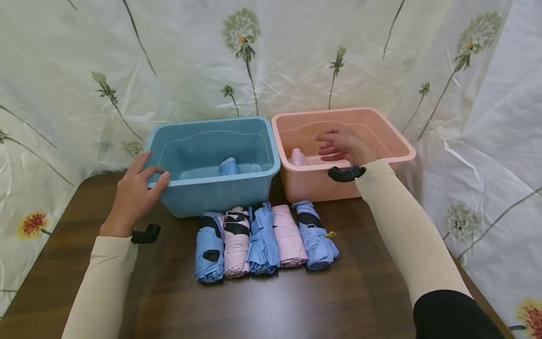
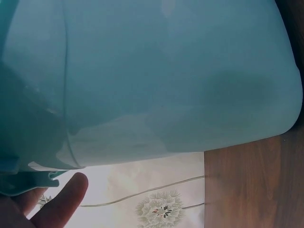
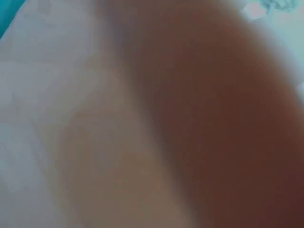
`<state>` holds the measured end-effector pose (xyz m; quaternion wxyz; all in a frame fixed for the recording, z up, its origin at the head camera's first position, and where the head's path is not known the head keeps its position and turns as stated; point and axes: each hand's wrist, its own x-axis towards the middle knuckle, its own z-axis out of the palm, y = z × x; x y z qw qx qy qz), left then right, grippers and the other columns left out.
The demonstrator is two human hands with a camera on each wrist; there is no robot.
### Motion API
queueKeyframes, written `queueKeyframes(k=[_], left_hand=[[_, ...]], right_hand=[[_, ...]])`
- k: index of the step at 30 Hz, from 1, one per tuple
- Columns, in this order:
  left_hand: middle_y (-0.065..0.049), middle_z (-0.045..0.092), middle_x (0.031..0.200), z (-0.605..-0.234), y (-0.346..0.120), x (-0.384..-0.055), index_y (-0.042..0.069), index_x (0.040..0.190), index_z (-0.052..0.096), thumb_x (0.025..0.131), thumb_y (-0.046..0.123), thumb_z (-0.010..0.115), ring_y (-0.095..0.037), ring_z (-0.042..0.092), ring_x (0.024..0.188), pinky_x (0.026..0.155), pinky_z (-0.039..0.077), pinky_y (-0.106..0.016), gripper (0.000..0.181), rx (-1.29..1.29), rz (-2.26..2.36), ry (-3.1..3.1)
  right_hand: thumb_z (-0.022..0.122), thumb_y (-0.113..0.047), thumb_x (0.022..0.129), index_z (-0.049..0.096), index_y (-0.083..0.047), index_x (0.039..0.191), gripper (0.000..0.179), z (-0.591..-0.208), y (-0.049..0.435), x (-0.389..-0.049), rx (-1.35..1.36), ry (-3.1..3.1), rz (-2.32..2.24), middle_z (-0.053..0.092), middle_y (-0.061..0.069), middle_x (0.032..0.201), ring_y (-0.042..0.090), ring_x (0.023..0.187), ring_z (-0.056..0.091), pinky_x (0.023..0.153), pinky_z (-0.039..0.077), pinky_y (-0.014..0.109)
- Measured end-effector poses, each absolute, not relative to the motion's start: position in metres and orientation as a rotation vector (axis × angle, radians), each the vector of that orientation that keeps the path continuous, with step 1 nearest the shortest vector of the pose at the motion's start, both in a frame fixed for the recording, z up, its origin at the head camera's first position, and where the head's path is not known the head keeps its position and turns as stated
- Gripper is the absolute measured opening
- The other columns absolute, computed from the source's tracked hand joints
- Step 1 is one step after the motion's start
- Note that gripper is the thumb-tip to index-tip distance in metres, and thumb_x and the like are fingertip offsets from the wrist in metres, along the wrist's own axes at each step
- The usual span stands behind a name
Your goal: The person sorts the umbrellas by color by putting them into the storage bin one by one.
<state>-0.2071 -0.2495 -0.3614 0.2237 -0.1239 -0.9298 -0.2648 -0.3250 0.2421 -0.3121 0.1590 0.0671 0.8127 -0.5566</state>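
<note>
My left hand (image 1: 135,190) rests at the left end of a blue plastic bin (image 1: 216,195), its fingers fairly straight along the rim. In the left wrist view, a finger (image 2: 64,202) shows beside that rim. Inside the bin lies a blue rolled bundle (image 1: 229,166). Over the inside of a pink-orange bin (image 1: 326,183), my right hand (image 1: 345,145) hangs with loosely bent fingers and holds nothing. A pink rolled bundle (image 1: 298,157) stands in that bin, left of the hand. The right wrist view is mostly a blurred part of the hand.
Several rolled bundles, which look like folded umbrellas, lie in a row before the bins: blue (image 1: 209,249), pink (image 1: 236,245), blue (image 1: 263,240), pink (image 1: 289,238) and blue with a yellow tag (image 1: 315,238). The dark wooden table (image 1: 169,292) meets a flower-print curtain (image 1: 190,56) behind.
</note>
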Motion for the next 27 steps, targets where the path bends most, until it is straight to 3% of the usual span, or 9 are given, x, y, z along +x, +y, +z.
queueKeyframes(k=[11, 16, 27], left_hand=[[-0.017, 0.035, 0.152, -0.362, -0.252, -0.208, 0.004, 0.100, 0.071, 0.095, 0.041, 0.052, -0.030, 0.022, 0.145, 0.097, 0.033, -0.067, 0.043, -0.365, -0.695, -2.581], [-0.017, 0.035, 0.152, -0.363, -0.252, -0.206, 0.003, 0.100, 0.071, 0.095, 0.042, 0.051, -0.030, 0.021, 0.145, 0.098, 0.032, -0.066, 0.043, -0.359, -0.707, -2.581], [-0.017, 0.035, 0.152, -0.363, -0.251, -0.208, 0.003, 0.101, 0.071, 0.095, 0.042, 0.050, -0.030, 0.021, 0.145, 0.099, 0.031, -0.066, 0.045, -0.352, -0.715, -2.585]], right_hand=[[0.063, -0.034, 0.093, 0.040, -0.006, 0.136, 0.056, -0.312, 0.238, -0.326, 0.107, 2.382, -1.546, 0.050, 0.018, 0.126, 0.033, 0.106, 0.058, 0.087, 0.051, 0.044], [0.062, -0.034, 0.093, 0.034, -0.005, 0.144, 0.065, -0.308, 0.236, -0.325, 0.060, 2.390, -1.557, 0.049, 0.019, 0.128, 0.037, 0.114, 0.056, 0.091, 0.049, 0.045], [0.061, -0.038, 0.092, 0.042, -0.008, 0.138, 0.058, -0.289, 0.240, -0.311, -0.063, 2.446, -1.537, 0.050, 0.015, 0.133, 0.037, 0.116, 0.055, 0.094, 0.047, 0.049]])
